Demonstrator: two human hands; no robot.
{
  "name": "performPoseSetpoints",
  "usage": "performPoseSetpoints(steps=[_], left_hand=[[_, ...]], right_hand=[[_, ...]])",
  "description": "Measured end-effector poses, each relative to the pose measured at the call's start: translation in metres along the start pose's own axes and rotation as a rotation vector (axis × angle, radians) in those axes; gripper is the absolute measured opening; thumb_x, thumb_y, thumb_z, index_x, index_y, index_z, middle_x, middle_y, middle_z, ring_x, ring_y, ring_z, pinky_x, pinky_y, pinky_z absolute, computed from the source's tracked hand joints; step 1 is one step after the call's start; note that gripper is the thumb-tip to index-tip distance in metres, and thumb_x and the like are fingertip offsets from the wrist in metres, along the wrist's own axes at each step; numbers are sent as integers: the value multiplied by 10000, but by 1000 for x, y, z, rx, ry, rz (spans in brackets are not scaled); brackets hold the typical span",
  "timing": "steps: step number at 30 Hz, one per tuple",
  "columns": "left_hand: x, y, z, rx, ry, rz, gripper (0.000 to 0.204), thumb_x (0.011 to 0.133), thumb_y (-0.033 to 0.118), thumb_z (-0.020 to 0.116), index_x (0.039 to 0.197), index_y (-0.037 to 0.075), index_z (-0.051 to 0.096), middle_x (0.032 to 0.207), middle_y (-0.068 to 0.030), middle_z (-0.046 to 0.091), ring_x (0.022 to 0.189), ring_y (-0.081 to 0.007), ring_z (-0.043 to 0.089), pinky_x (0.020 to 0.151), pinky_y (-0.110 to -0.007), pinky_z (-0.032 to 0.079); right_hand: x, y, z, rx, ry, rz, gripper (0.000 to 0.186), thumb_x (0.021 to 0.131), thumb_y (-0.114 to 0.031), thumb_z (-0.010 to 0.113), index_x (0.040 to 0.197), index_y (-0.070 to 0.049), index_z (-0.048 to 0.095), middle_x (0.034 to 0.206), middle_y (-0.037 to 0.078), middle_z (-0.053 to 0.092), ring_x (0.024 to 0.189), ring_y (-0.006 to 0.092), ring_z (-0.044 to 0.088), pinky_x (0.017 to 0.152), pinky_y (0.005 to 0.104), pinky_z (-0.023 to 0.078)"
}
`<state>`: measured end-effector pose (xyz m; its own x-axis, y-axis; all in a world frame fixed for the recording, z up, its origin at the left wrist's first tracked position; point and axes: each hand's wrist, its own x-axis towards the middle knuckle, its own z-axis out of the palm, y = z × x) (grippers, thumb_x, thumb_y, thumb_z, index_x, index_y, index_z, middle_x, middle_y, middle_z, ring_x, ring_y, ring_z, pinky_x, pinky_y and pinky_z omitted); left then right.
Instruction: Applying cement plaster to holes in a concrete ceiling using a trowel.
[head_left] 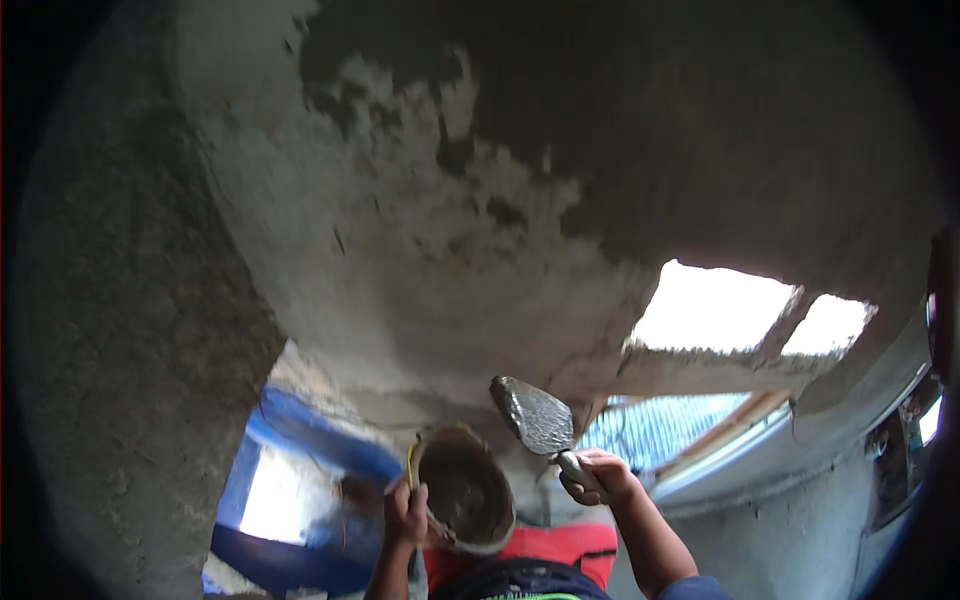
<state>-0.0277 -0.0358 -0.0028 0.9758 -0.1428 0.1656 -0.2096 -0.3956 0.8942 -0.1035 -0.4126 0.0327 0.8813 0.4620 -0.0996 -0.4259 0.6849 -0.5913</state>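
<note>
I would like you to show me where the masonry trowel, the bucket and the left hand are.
Masonry trowel (540, 417): head view, on the middle of its blade.
Bucket (454, 446): head view, on its inner wall below the rim.
Left hand (404, 514): head view, on the middle of the hand.

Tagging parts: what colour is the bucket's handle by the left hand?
Yellow; the handle of the bucket shows best in the head view.

The left hand (404, 514) and right hand (598, 477) grip, well apart.
</note>
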Motion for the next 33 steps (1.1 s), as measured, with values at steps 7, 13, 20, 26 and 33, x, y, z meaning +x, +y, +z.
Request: performPoseSetpoints(steps=[7,13,20,26,33], left_hand=[[3,-16,7,103,99,48,284,917,300,644,849,23,636,783,-222,666,778,-456,668,674,-525,506],[12,-21,5,159,148,13,292,915,304,645,836,23,628,782,-225,663,773,-461,661,678,-539,496],[13,-24,-7,102,210,-4,338,928,298,653,799,-11,601,714,-262,631,717,-473,659,610,-515,474],[5,-32,-13,122,248,-46,350,923,306,653,814,-24,616,731,-267,642,739,-469,675,628,-523,482],[15,-46,-19,126,256,-48,352,925,338,643,842,-4,648,756,-267,676,760,-486,681,658,-551,517]], right_hand=[[23,-115,161,-306,-159,-460,621,1005,-268,576,1467,105,398,896,184,601,523,180,559,408,268,425],[98,-176,327,-966,-78,-890,540,1067,-349,540,1380,88,501,912,115,627,520,103,544,415,246,441],[213,-246,486,-1783,437,-1714,278,1010,-118,571,1193,76,649,838,202,722,719,228,744,604,386,580],[301,-311,565,-2422,1085,-1815,438,899,-105,691,1289,82,622,1194,262,673,996,405,721,834,437,621],[331,-267,509,-2894,1153,-1563,299,867,-84,744,1135,50,754,1318,278,625,1211,376,628,826,391,632]])
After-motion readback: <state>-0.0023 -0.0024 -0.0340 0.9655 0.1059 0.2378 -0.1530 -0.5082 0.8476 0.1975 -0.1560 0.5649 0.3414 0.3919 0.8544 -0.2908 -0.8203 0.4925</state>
